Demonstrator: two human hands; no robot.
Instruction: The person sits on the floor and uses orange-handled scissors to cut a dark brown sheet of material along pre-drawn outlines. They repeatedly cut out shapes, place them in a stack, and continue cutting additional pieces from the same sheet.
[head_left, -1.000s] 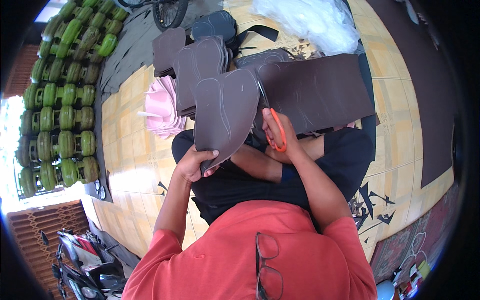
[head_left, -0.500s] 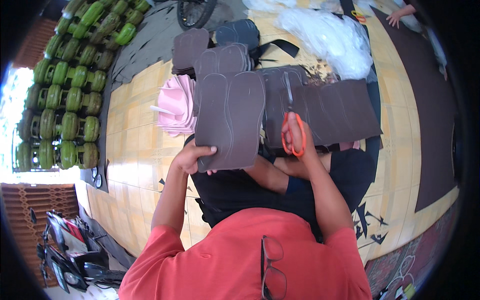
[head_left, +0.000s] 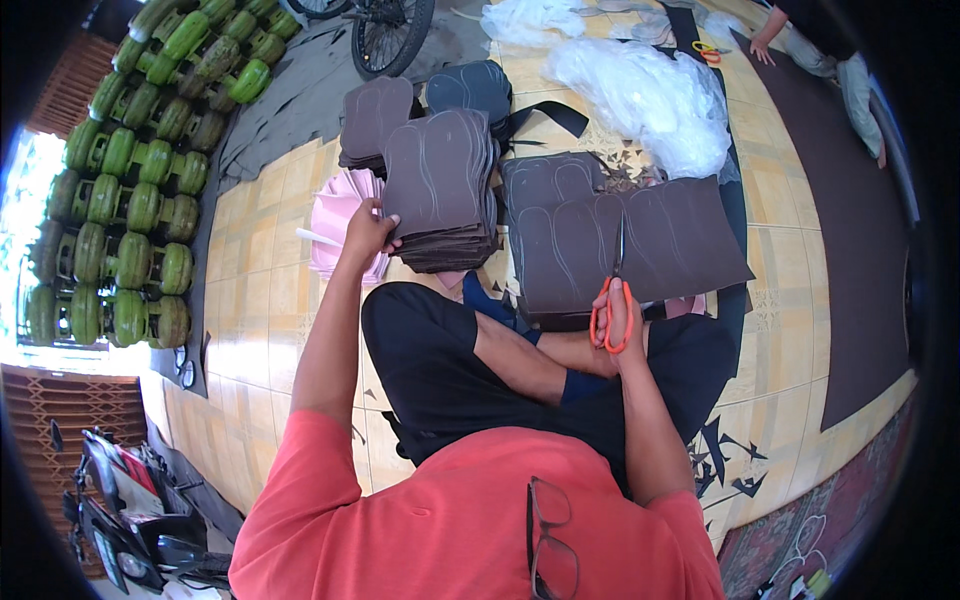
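Dark brown cut pieces with pale curved outlines lie in a stack [head_left: 440, 170] in front of me. My left hand [head_left: 368, 232] pinches the left edge of the top piece, thumb above and fingers mostly hidden. In my right hand [head_left: 622, 290] are scissors with orange handles [head_left: 627, 325], the blades pointing away from me. The blades lie over a wide dark sheet [head_left: 570, 250] marked with similar outlines, in front of my crossed legs. Whether they are parted is hard to make out.
Pink sheets [head_left: 335, 215] sit left of the stack, other dark stacks [head_left: 375, 115] behind it. Crumpled clear plastic [head_left: 650, 100] and scraps lie farther off. Another person's hand [head_left: 765, 45] rests near a long dark sheet [head_left: 840, 250] at right. Green gas cylinders [head_left: 125, 205] stand at left.
My left hand has moved forward, laying the cut piece onto the stack. My right hand with the scissors has come slightly closer to me and to the right.
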